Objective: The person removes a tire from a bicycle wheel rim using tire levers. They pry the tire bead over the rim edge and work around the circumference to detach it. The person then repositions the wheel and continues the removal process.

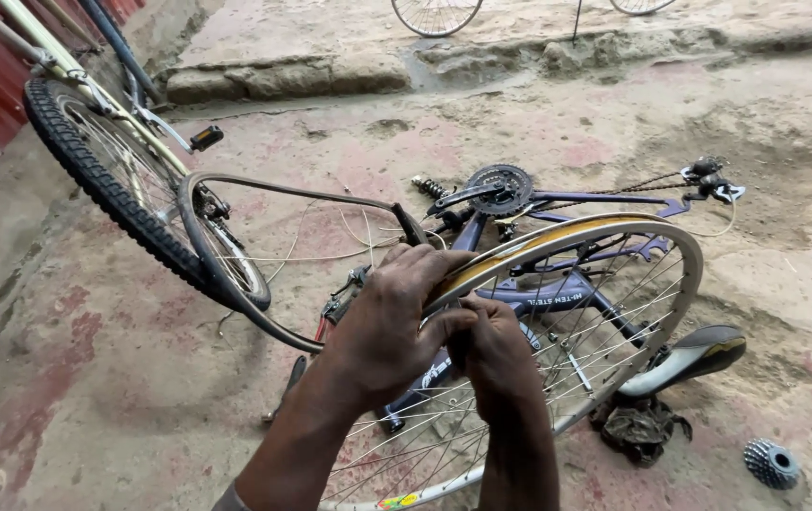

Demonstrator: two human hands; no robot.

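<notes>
The left hand (389, 317) is curled over the top edge of a bare bicycle wheel rim (680, 248), fingers wrapped round it and thumb pressing in toward the other hand. The right hand (491, 352) sits just beside it, slightly lower, its fingers pinched against the same stretch of rim, so both hands are grasping the rim at one spot on its upper left. The wheel stands tilted on the ground in front of the person, with its spokes (571, 326) fanning away to the right and below the hands and a yellowish rim strip (538, 241) showing along the top.

From under the left hand a loose black inner tube (200, 222) loops out to the left in a wide arc and comes back to the rim near the fingers.

Behind the wheel a purple bicycle frame (557, 295) lies on its side on the concrete floor (94, 378), its chainring (500, 187) near the top and its black saddle (699, 352) to the right of the rim. A dark rag (640, 428) lies below the saddle, and a sprocket cluster (771, 462) well to its right. At upper left stands another bicycle with a knobby tyre (84, 161).
</notes>
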